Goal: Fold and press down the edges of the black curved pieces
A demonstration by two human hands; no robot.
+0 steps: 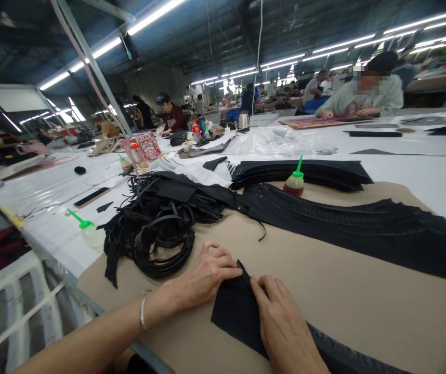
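Observation:
A flat black fabric piece (234,314) lies on the brown cardboard sheet (363,301) right in front of me. My left hand (207,272) pinches its upper corner, fingers curled onto the edge. My right hand (281,319) lies on the same piece just to the right, fingers pressed together on the fabric beside the left fingertips. A silver bracelet (142,312) sits on my left wrist.
A tangle of black straps (156,228) lies to the left. Long stacks of black cut pieces (363,223) run across behind. Glue bottles with green nozzles (294,182) (88,228) stand nearby. Other people work at tables farther back. The table edge is at left.

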